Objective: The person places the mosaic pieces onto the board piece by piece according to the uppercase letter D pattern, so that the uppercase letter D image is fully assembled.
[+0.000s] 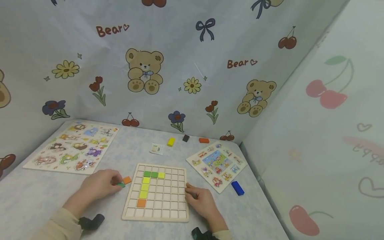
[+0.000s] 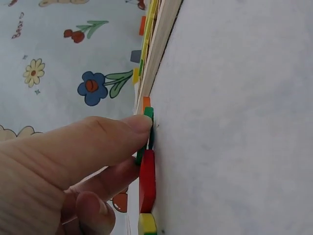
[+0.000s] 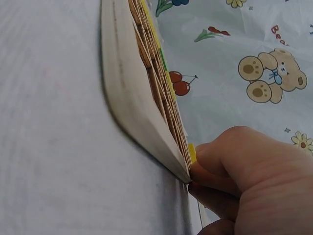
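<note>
My left hand (image 1: 100, 184) pinches a small green tile (image 1: 121, 184) just left of the wooden grid board (image 1: 165, 196). An orange tile (image 1: 127, 180) lies between that tile and the board. The left wrist view also has a red tile (image 2: 147, 182) and a yellow tile (image 2: 147, 224) on the table by the fingers; the left hand hides these in the head view. On the board sit green, yellow and orange squares, in a row and a column. My right hand (image 1: 203, 202) grips the board's right edge, thumb uppermost in the right wrist view.
Animal puzzle boards lie at the back left (image 1: 104, 154) and right (image 1: 192, 161). Yellow (image 1: 171, 142), black (image 1: 186, 138) and orange (image 1: 204, 140) blocks stand near the back, beside a small printed card (image 1: 157, 149). A blue block (image 1: 237, 188) lies at the right.
</note>
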A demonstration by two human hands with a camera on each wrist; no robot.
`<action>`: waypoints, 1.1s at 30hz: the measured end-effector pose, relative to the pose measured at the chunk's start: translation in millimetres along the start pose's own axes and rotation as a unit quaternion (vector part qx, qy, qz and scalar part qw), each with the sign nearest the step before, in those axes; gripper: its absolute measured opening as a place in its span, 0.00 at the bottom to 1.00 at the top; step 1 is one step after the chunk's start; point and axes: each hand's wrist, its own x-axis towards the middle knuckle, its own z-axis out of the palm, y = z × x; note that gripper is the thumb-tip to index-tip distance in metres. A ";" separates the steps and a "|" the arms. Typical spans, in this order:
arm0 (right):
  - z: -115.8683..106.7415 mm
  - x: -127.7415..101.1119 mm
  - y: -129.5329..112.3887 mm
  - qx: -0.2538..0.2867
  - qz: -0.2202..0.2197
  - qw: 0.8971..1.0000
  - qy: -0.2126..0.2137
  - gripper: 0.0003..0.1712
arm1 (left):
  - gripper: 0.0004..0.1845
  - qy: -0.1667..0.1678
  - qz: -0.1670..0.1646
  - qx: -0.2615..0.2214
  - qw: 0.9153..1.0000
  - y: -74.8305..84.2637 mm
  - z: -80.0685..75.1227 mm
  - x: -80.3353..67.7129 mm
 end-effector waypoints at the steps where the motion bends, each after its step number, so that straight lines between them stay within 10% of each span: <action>1: 0.2 -0.2 -0.1 0.003 0.000 1.000 0.001 0.14 | 0.09 0.000 0.000 0.001 1.000 0.7 -0.1 0.3; 18: -0.7 0.7 -1.0 0.000 -0.003 1.000 -0.001 0.14 | 0.10 0.020 0.088 0.026 0.996 71.7 16.0 29.9; 33: -2.0 1.5 -1.5 -0.006 -0.010 1.000 0.001 0.14 | 0.08 -0.043 0.176 0.010 0.983 126.3 46.6 67.4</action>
